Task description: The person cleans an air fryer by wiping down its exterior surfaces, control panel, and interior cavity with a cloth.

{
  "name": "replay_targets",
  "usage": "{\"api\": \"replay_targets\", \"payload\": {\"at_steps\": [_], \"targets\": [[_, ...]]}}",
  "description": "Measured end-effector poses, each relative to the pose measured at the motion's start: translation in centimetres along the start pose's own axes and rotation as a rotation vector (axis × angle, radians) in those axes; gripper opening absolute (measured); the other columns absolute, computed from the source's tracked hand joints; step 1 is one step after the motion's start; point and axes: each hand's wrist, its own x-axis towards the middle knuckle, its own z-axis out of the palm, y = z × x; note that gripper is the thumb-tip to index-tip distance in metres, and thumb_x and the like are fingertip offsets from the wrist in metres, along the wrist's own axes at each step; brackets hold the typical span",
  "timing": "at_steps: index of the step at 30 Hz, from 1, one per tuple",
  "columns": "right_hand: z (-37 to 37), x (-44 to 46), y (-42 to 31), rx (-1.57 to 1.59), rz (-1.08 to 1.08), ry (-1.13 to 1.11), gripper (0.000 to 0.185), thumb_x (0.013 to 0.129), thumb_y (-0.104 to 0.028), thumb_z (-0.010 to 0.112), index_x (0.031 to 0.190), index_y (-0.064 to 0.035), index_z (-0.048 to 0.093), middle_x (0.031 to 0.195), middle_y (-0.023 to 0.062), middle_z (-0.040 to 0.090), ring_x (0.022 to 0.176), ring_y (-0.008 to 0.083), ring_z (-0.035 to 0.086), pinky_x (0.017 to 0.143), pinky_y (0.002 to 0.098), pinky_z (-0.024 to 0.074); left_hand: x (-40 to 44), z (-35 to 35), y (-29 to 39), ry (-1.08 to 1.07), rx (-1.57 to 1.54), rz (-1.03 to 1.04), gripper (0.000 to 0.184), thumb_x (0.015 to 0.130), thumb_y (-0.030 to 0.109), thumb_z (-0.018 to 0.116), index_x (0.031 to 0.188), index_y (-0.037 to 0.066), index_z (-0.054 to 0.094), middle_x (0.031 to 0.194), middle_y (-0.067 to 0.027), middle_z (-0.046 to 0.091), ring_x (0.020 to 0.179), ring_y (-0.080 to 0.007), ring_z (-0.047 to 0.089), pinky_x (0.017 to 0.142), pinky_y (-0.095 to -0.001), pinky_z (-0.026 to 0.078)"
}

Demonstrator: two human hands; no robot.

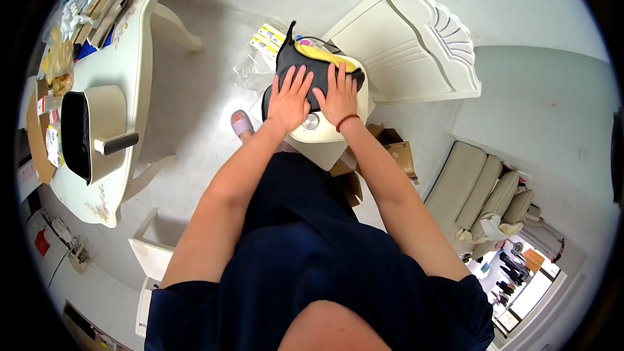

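A grey cloth with a yellow underside lies over the top of a cream air fryer body, which has a round silver knob. My left hand rests flat on the cloth's left part, its fingers stretched out and slightly apart. Beside it, my right hand lies on the cloth's right part, fingers extended, a dark red bracelet at the wrist. One corner of the cloth sticks up at the back. Both palms partly hide the cloth and the appliance's top.
On the left, a white table bears the air fryer's basket with its handle, books and plastic bags. A white chair back rises behind the appliance. Cardboard boxes and yellow-white packs lie nearby. A sofa stands at right.
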Motion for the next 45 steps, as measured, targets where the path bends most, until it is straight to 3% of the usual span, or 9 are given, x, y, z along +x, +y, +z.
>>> {"api": "replay_targets", "payload": {"at_steps": [6, 16, 24, 30, 34, 38, 40, 42, 45], "targets": [[0.5, 5.1, -1.2, -0.04, 0.017, -0.068, 0.067, 0.096, -0.037, 0.051, 0.153, -0.0118, 0.026, 0.157, 0.0186, 0.024, 0.139, 0.038, 0.031, 0.114, 0.0563, 0.0213, 4.5, 1.4, -2.0, 0.01, -0.106, -0.099, 0.066, 0.09, 0.027, 0.052, 0.152, 0.018, 0.031, 0.16, -0.0102, 0.022, 0.142, -0.0454, 0.023, 0.114, -0.0488, 0.03], [-1.3, -3.8, -5.4, 0.094, -0.338, -0.257, 0.065, 0.09, -0.019, 0.055, 0.149, -0.005, 0.032, 0.156, 0.0159, 0.028, 0.134, 0.0344, 0.037, 0.114, 0.0497, 0.0277, -8.4, 2.9, 0.0, 0.063, -0.704, -0.18, 0.073, 0.088, 0.0, 0.051, 0.152, -0.005, 0.016, 0.157, -0.032, 0.012, 0.144, -0.0435, 0.021, 0.116, -0.0422, 0.028], [-1.5, -1.2, -4.7, 0.103, -0.356, -0.223, 0.064, 0.094, -0.027, 0.053, 0.15, -0.0049, 0.031, 0.156, 0.0171, 0.028, 0.13, 0.0334, 0.041, 0.114, 0.0495, 0.0283, -5.6, 3.7, 0.0, 0.198, -0.669, -0.218, 0.058, 0.096, 0.006, 0.043, 0.15, -0.003, 0.026, 0.154, -0.0324, 0.021, 0.142, -0.0469, 0.025, 0.116, -0.0469, 0.027], [-0.3, 5.2, -5.2, 0.042, -0.264, -0.153, 0.058, 0.095, -0.025, 0.048, 0.149, -0.0099, 0.033, 0.156, 0.016, 0.029, 0.13, 0.0337, 0.04, 0.114, 0.0548, 0.0257, 1.1, 4.4, -3.1, 0.276, -0.775, -0.257, 0.053, 0.101, 0.018, 0.04, 0.15, 0.0, 0.028, 0.154, -0.0254, 0.028, 0.141, -0.0403, 0.031, 0.116, -0.0422, 0.028], [1.6, 9.4, -4.8, 0.021, -0.184, -0.233, 0.05, 0.095, -0.03, 0.048, 0.141, -0.0113, 0.046, 0.151, 0.0149, 0.037, 0.133, 0.0327, 0.039, 0.114, 0.0543, 0.0237, 3.6, 4.3, -5.5, 0.033, -1.085, -0.432, 0.061, 0.102, 0.034, 0.041, 0.15, 0.0, 0.027, 0.156, -0.0219, 0.027, 0.144, -0.036, 0.028, 0.117, -0.0393, 0.025], [0.9, 7.0, -5.8, 0.042, -0.374, -0.134, 0.049, 0.095, -0.032, 0.05, 0.137, -0.0086, 0.049, 0.148, 0.0162, 0.04, 0.128, 0.035, 0.042, 0.112, 0.0538, 0.0272, 1.3, 6.8, -5.5, 0.037, -1.285, -0.445, 0.073, 0.101, 0.044, 0.043, 0.154, 0.001, 0.017, 0.16, -0.0212, 0.017, 0.15, -0.0312, 0.014, 0.121, -0.036, 0.014], [-1.7, 5.2, -7.8, 0.088, -0.51, -0.354, 0.043, 0.095, -0.03, 0.051, 0.131, -0.0082, 0.055, 0.145, 0.0167, 0.044, 0.127, 0.0371, 0.044, 0.109, 0.0553, 0.0312, -1.9, 10.1, -4.5, 0.154, -1.411, -0.362, 0.074, 0.101, 0.042, 0.043, 0.155, 0.002, 0.013, 0.161, -0.0202, 0.013, 0.15, -0.0306, 0.01, 0.121, -0.0351, 0.012], [-1.0, 2.5, -7.0, 0.37, -0.609, -0.381, 0.037, 0.097, -0.026, 0.051, 0.128, -0.0077, 0.058, 0.141, 0.017, 0.05, 0.127, 0.0375, 0.047, 0.107, 0.0556, 0.0342, -5.6, 4.9, -2.4, -0.004, -1.59, -0.459, 0.074, 0.101, 0.038, 0.043, 0.155, 0.001, 0.009, 0.162, -0.0205, 0.01, 0.15, -0.0314, 0.008, 0.121, -0.0352, 0.01], [-4.4, 2.4, -6.1, 0.552, -0.449, -0.297, 0.034, 0.099, -0.022, 0.049, 0.129, -0.0084, 0.06, 0.138, 0.0177, 0.054, 0.129, 0.0362, 0.049, 0.109, 0.0468, 0.0346, -8.6, 8.8, -0.8, 0.066, -1.394, -0.48, 0.076, 0.1, 0.037, 0.041, 0.153, -0.005, 0.007, 0.161, -0.0222, 0.01, 0.15, -0.0353, 0.007, 0.121, -0.0371, 0.01]]}}
